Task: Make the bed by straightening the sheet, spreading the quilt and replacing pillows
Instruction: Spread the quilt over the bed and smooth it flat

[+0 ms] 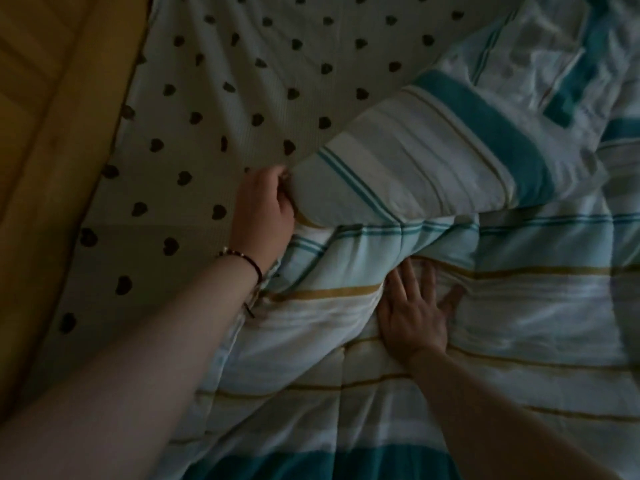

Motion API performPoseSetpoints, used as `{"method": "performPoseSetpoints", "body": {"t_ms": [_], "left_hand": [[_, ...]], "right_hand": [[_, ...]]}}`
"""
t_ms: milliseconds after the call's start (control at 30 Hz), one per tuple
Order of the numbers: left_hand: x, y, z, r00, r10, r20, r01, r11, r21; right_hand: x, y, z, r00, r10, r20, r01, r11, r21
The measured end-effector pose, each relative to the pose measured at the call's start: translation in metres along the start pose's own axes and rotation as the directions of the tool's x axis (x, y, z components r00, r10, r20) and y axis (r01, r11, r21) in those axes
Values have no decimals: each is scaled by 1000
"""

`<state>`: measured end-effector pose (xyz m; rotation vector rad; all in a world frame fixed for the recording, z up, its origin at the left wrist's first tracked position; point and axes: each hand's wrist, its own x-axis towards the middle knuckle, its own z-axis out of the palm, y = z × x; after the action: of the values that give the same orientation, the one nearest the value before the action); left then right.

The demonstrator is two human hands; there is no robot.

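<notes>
Quilt corner gripped on the left, fabric pressed flat on the right.

The striped quilt is seen bunched across the right and lower part of the bed, with one folded-over corner raised above the rest. That corner is clutched by the left hand, fingers curled around the fold's edge, and a dark beaded bracelet is worn at the wrist. The right hand is laid flat on the quilt just below the fold, fingers straight and spread, nothing grasped. The white sheet with dark heart shapes is left uncovered over the upper left, wrinkled in places. A yellow-brown wooden surface is glimpsed along the left edge beside the sheet.
</notes>
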<state>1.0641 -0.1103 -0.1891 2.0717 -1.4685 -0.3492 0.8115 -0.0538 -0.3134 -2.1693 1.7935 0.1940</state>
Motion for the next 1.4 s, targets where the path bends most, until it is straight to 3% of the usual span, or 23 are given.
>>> {"method": "performPoseSetpoints", "body": {"t_ms": [100, 234, 367, 434, 467, 601, 734, 934, 1101, 1268, 1401], "left_hand": [[40, -13, 12, 947, 72, 312, -91, 995, 48], [55, -9, 23, 758, 176, 628, -177, 982, -62], [37, -10, 28, 706, 11, 708, 50, 997, -65], [29, -12, 33, 726, -12, 688, 170, 972, -162], [26, -11, 34, 746, 10, 665, 163, 967, -197], [18, -7, 33, 837, 139, 529, -49, 982, -181], [23, -10, 13, 904, 286, 318, -329, 940, 88], [91, -19, -69, 885, 439, 155, -449, 718, 531], [140, -36, -99, 886, 458, 72, -369, 603, 708], [150, -66, -64, 923, 381, 49, -270, 554, 787], [125, -67, -14, 956, 291, -34, -172, 653, 738]], "right_hand": [[4, 3, 2, 1000, -4, 2, 4, 1000, -12], [8, 5, 4, 999, 12, -32, -12, 1000, 12], [9, 7, 6, 996, -3, -89, 3, 1000, 0], [10, 7, 7, 996, -12, -87, 10, 1000, -19], [10, 8, 7, 997, -12, -80, 10, 1000, -28], [10, 8, 7, 999, 14, -40, -15, 999, -41], [9, 7, 4, 999, 43, -21, -43, 999, -1], [6, 5, 0, 995, 38, -98, -33, 998, 52], [5, 6, 4, 993, 34, -109, -32, 999, 26], [9, 8, 10, 989, 35, -146, -32, 999, 23], [11, 11, 13, 986, 23, -168, -19, 1000, 25]]}}
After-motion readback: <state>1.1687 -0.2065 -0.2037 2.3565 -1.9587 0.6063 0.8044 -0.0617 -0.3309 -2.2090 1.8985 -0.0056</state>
